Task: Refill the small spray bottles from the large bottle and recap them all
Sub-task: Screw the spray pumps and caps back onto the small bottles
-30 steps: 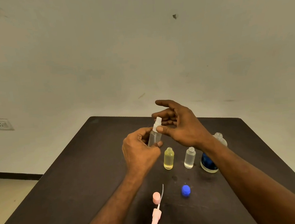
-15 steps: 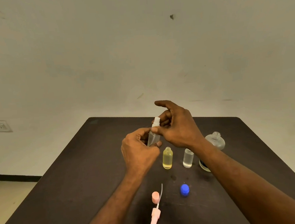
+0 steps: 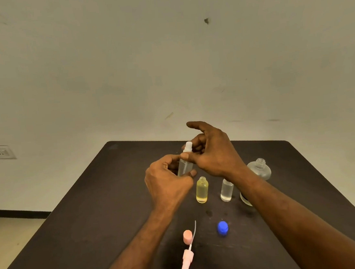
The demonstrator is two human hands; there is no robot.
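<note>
Hands [image 3: 196, 169] around clear spray bottle [image 3: 185, 165]

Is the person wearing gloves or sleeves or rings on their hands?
No. The left hand and right hand are bare, with no gloves or rings showing. Both forearms are bare too; no sleeve, watch or bracelet is in view.

The table [image 3: 77, 216] is seen as a dark, matt surface, faintly mottled. The large bottle [image 3: 260, 170] at the right looks like clear, glossy glass or plastic. The yellow bottle [image 3: 202, 189] is translucent and smooth. The blue cap [image 3: 222, 228] and pink sprayer [image 3: 187, 258] are rendered in matt plastic.
</note>
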